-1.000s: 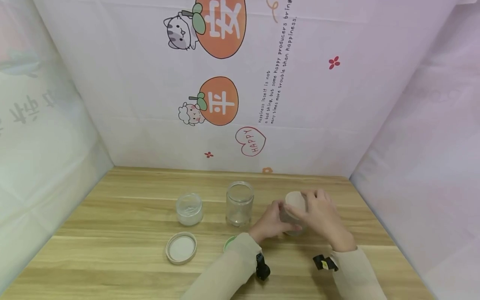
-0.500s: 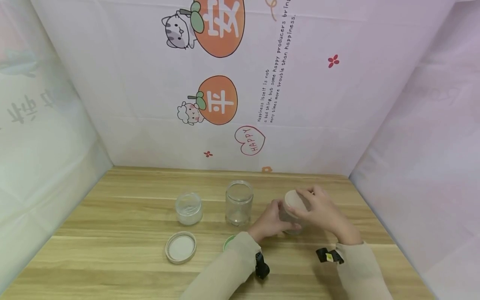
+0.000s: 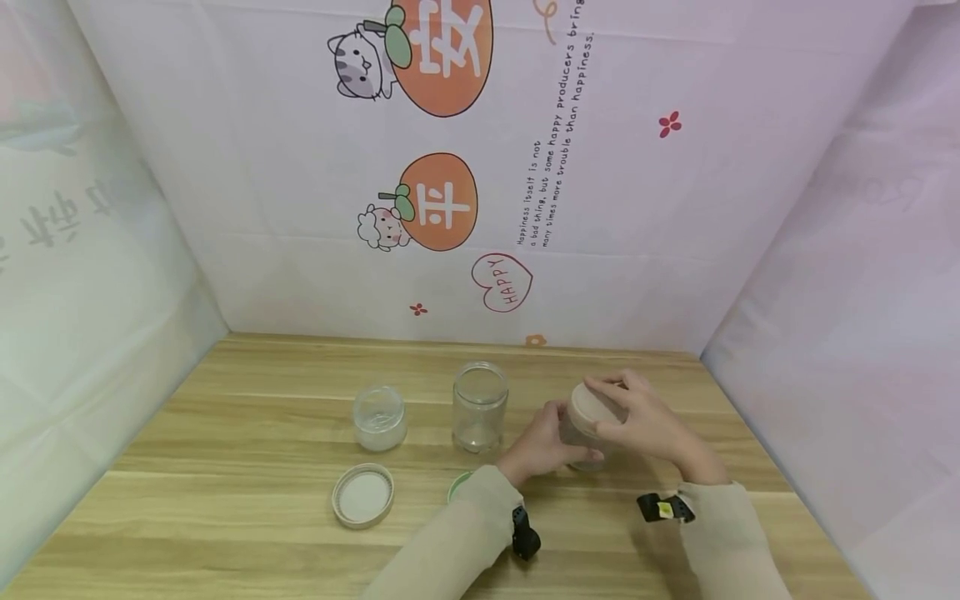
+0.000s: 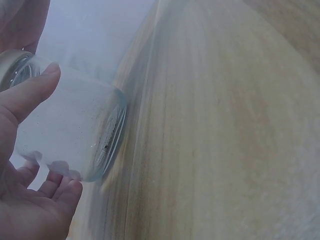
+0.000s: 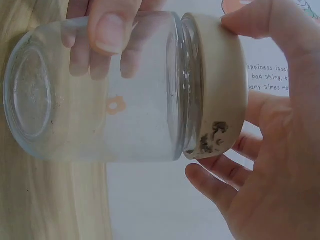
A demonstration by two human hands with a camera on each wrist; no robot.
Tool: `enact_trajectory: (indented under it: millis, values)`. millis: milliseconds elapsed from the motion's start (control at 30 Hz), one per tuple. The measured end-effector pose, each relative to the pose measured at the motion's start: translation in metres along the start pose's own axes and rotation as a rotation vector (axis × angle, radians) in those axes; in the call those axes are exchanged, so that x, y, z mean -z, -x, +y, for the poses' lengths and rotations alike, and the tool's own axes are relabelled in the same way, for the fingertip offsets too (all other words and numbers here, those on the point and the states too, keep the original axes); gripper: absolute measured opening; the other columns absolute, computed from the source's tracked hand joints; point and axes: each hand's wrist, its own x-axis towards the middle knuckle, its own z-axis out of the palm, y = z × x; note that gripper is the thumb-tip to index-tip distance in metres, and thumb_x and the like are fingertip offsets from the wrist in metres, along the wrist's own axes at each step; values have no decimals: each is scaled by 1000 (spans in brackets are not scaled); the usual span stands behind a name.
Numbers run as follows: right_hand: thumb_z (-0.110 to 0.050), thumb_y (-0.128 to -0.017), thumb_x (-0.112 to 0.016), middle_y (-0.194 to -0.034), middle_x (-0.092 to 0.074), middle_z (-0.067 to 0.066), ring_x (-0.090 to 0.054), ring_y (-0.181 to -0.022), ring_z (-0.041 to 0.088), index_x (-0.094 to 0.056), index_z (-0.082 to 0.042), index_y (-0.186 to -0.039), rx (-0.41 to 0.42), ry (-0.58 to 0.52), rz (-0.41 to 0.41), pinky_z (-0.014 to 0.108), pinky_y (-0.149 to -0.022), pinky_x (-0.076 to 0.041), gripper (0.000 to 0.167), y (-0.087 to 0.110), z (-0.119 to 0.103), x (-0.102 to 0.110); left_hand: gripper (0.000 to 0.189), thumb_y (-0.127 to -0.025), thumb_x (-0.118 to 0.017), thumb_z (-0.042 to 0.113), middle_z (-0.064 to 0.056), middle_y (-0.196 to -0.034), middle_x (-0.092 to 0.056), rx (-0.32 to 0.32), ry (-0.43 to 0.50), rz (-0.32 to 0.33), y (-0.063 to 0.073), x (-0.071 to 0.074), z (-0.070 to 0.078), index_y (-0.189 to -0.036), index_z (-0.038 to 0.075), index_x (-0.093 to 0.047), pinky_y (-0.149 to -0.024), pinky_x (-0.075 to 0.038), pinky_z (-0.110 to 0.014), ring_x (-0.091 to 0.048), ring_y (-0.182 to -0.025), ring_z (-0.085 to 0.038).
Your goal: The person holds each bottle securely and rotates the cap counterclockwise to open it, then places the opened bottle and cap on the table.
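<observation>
A clear glass jar stands at the right side of the table with a beige lid over its mouth. My left hand holds the jar's body, its thumb on one side and fingers on the other, as the left wrist view shows. My right hand grips the lid by its rim between thumb and fingers. Dark marks show on the lid's side in the right wrist view. A taller open glass jar stands just left of my hands.
A small open glass jar stands farther left on the wooden table. In front of it lies a beige lid, inner side up. A green-rimmed lid is mostly hidden by my left sleeve. White printed cloth surrounds the table.
My right hand has turned on the lid, and its wrist has swung right and slightly away. The left hand and the jar stay in place.
</observation>
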Motion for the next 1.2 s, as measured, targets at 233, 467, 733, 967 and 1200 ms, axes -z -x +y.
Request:
enact_trajectory:
  millis: [233, 467, 733, 967, 1200]
  values:
    - [-22, -84, -73, -133, -50, 17, -45, -116, 35, -56, -5, -142, -2, -4, -41, 54, -86, -48, 63, -1, 2, 2, 83, -81, -87, 25, -5, -133, -47, -3, 1, -1, -1, -1, -2, -144, 3, -37, -107, -40, -40, -48, -127, -25]
    - [-40, -93, -69, -141, -48, 19, -42, -125, 39, -53, -5, -144, -53, 28, -54, 64, -91, -45, 63, 1, -7, 6, 83, -80, -88, 25, -6, -133, -48, -5, -9, 8, -1, -1, -4, -143, 3, -38, -106, -41, -41, -49, -127, -27]
    - [-58, -97, -56, -131, -52, 30, -47, -120, 49, -57, -1, -138, -186, 238, 54, 68, -95, -40, 70, 1, -31, 4, 83, -79, -88, 29, -2, -129, -49, 8, -4, 13, -2, -2, -6, -142, 5, -40, -104, -42, -39, -50, -124, -23]
    - [-74, -92, -47, -126, -51, 33, -48, -117, 50, -56, -1, -137, -287, 343, 66, 69, -94, -38, 86, 1, -38, -4, 80, -80, -88, 28, -1, -129, -49, -2, 6, 8, -2, -1, -8, -141, 7, -41, -104, -42, -40, -51, -123, -21]
    - [-73, -90, -53, -121, -51, 30, -51, -110, 46, -56, 3, -135, -268, 329, 97, 64, -85, -44, 89, 1, -35, -12, 81, -80, -88, 30, -1, -132, -50, -2, 6, 1, -2, 0, -8, -142, 7, -41, -107, -41, -42, -50, -126, -21]
